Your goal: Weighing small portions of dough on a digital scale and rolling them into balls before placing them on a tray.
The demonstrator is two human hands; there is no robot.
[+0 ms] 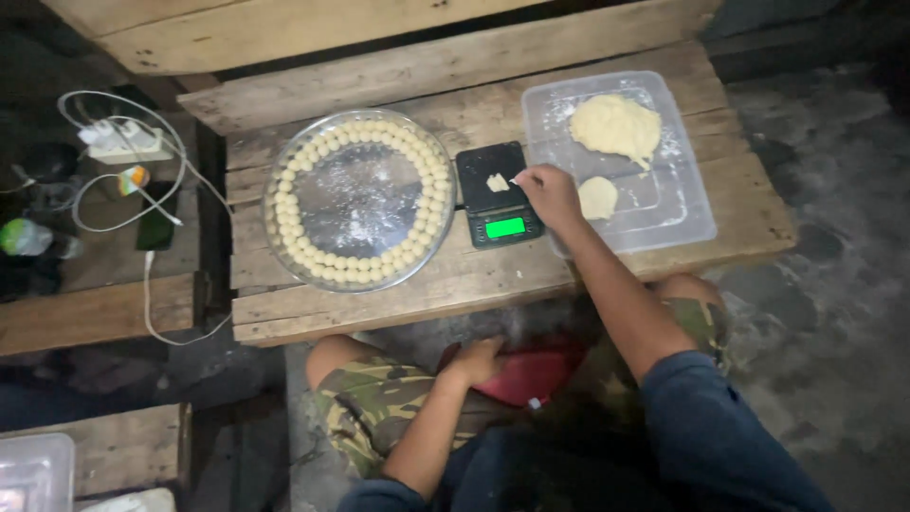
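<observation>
My right hand (548, 194) reaches over the low wooden table (474, 275) and pinches a tiny bit of pale dough at the edge of a small black digital scale (495, 194). A small lump of dough (497, 182) lies on the scale's platform, and its green display is lit. To the right, a clear plastic tray (682, 204) holds a large mass of dough (616, 126) and a smaller piece (598, 197). A round metal tray (358, 199) at left has dough balls lined round its rim. My left hand (474, 362) rests on my lap, fingers loosely curled, holding nothing.
A white power strip (123, 142) with cables and a dark phone (156, 216) sit on a wooden bench at left, beside a bottle (27, 237). A clear plastic lid (33, 472) shows at the bottom left. Rough concrete floor lies to the right.
</observation>
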